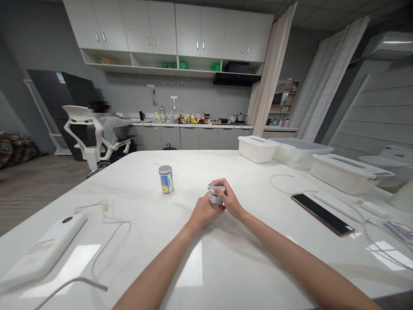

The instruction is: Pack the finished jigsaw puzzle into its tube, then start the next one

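Note:
A small jar with a silver lid stands on the white table in front of me. My left hand is wrapped round the jar's body from the left. My right hand grips it from the right, with the fingers curled over the lid. A second small jar with a silver lid and a blue and yellow label stands alone on the table, a little farther back and to the left of my hands.
A white power bank with a cable lies at the left. A dark phone and cables lie at the right. White lidded boxes line the far right. A person sits in a white chair by the kitchen counter.

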Tool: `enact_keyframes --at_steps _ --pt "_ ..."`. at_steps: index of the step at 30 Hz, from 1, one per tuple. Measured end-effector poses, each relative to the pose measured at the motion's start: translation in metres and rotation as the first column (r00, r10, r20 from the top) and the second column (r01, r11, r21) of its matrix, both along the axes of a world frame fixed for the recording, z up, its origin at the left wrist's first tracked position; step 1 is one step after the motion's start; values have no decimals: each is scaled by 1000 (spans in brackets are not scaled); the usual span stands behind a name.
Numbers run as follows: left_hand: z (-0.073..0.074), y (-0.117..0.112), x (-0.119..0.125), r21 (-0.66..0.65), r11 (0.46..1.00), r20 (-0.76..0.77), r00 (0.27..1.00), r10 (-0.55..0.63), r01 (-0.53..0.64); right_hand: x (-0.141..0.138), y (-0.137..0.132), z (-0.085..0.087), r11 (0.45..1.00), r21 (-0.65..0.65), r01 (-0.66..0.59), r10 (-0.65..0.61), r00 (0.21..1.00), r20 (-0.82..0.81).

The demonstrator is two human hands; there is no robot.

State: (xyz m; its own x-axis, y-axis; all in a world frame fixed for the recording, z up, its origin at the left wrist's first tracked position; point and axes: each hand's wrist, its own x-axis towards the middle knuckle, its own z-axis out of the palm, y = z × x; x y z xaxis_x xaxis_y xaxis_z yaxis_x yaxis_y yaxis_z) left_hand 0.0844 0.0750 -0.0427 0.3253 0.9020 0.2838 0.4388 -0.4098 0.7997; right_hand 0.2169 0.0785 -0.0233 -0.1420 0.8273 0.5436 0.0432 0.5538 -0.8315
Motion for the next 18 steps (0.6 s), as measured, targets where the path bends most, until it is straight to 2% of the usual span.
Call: enact_keyframes --at_steps 5,12,18 --pt "1 -3 2 -37 999 35 999 -20 21 8 -7 1 998 69 -13 12 1000 15" --pt "6 -8 -1 -80 982 -23 984 -176 174 16 -18 3 984 -36 -175 171 981 -89" --pt "7 -21 -3 -67 972 11 975 -224 224 9 -28 1 981 -38 -191 186 976 -117"
